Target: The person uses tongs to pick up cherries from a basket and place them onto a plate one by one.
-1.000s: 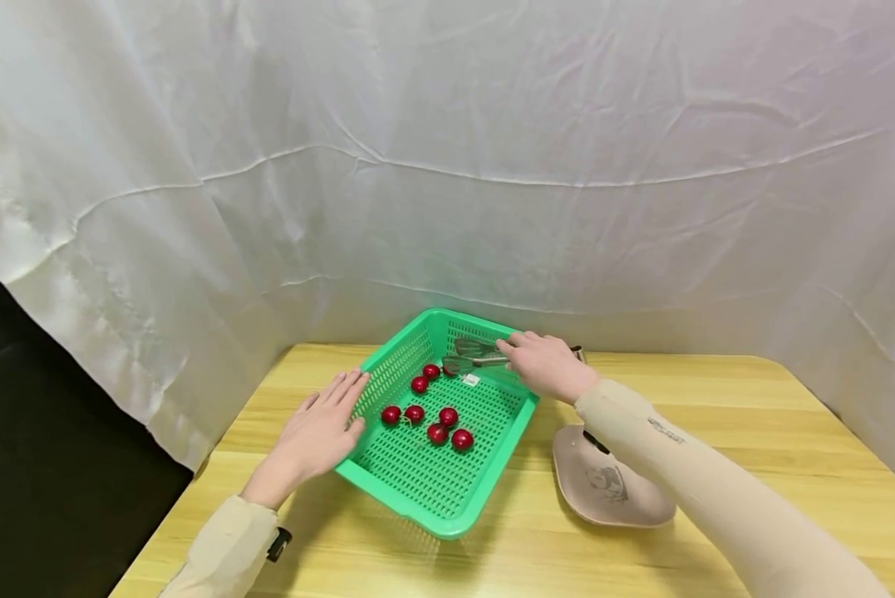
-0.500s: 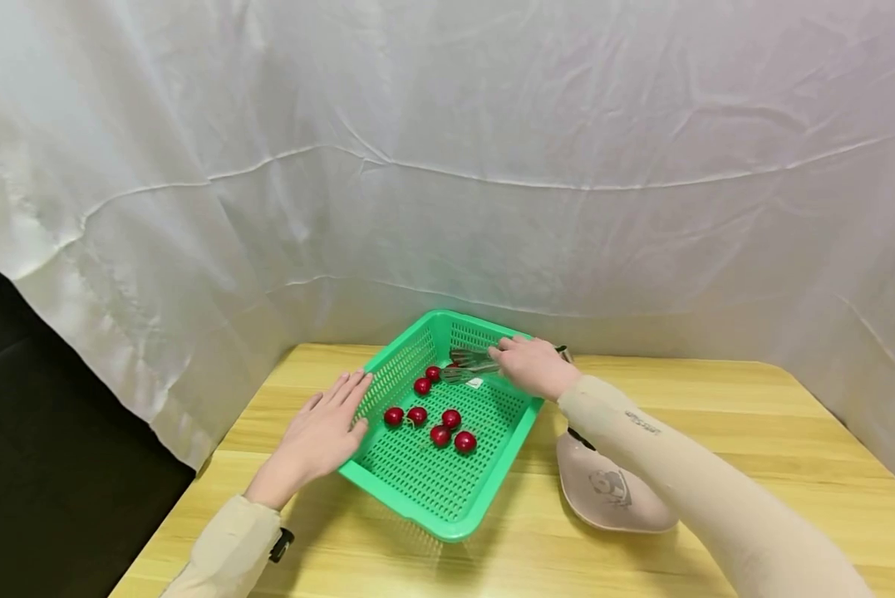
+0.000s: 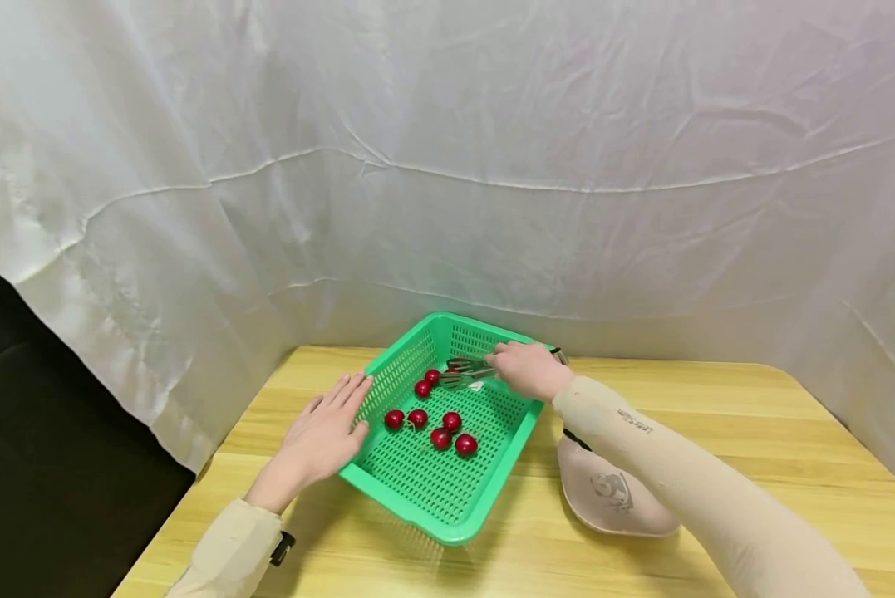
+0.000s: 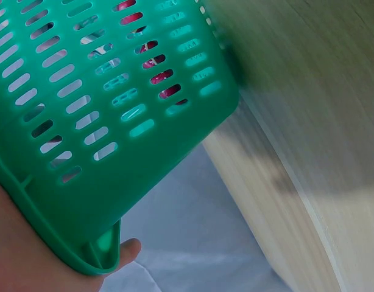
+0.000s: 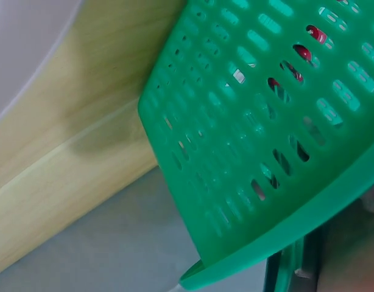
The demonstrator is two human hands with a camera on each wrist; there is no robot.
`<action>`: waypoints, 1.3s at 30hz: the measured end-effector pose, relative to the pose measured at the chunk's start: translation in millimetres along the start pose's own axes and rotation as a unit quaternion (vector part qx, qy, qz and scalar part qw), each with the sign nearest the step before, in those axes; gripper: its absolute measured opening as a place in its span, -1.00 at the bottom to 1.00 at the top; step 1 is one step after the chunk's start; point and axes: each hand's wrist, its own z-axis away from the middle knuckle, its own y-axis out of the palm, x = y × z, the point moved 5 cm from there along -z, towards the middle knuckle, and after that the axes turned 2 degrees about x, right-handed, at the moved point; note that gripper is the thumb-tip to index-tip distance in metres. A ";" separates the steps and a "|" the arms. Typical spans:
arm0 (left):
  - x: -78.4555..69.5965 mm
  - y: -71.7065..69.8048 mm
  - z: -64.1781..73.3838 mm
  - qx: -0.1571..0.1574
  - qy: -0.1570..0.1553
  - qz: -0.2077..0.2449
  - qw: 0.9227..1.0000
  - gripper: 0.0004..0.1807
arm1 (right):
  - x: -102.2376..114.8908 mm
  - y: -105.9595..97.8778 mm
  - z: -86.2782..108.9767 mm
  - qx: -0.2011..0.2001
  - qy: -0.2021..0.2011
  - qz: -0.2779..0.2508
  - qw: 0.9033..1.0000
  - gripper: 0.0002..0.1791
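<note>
Tongs in right hand, well apart from basket's near rim

I saw the basket on the worktop, fruit and tongs' ends inside, the dish to its right.

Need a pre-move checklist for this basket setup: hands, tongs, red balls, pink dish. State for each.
1. Left hand on the basket: ok, it rests on the left rim.
2. Right hand holding the tongs: ok, tong heads reach inside the basket.
3. Red ball by the tong heads firmly pinched: cannot tell, it is partly hidden.
4. Other red balls inside the basket: ok, seven visible.
5. Pink dish fully in view: not ok, the right sleeve covers part of it.
</note>
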 end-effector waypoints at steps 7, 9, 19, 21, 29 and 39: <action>1.2 2.4 -0.1 0.003 -0.002 0.001 1.000 -0.30 | -0.3 -0.1 0.5 -0.018 -0.009 -0.005 1.000 -0.68; 1.1 3.0 -0.4 0.003 -0.002 0.002 1.000 -0.30 | -0.5 -0.3 0.9 -0.021 -0.010 -0.003 1.000 -0.67; 0.8 2.5 -2.0 -0.007 0.002 0.002 1.000 -0.31 | -1.4 -1.7 3.0 -0.045 -0.015 0.008 0.999 -0.63; 1.1 3.0 -1.8 -0.007 0.002 0.002 1.000 -0.31 | -1.0 -2.4 4.2 -0.050 -0.012 0.008 0.999 -0.63; 2.1 1.5 -1.5 -0.010 0.004 0.003 1.000 -0.31 | 1.7 -12.5 13.8 -0.078 -0.008 0.002 0.997 -0.60; 4.1 0.4 -1.0 -0.012 0.006 -0.002 1.000 -0.31 | 3.8 -22.5 30.8 -0.122 -0.023 -0.006 0.992 -0.59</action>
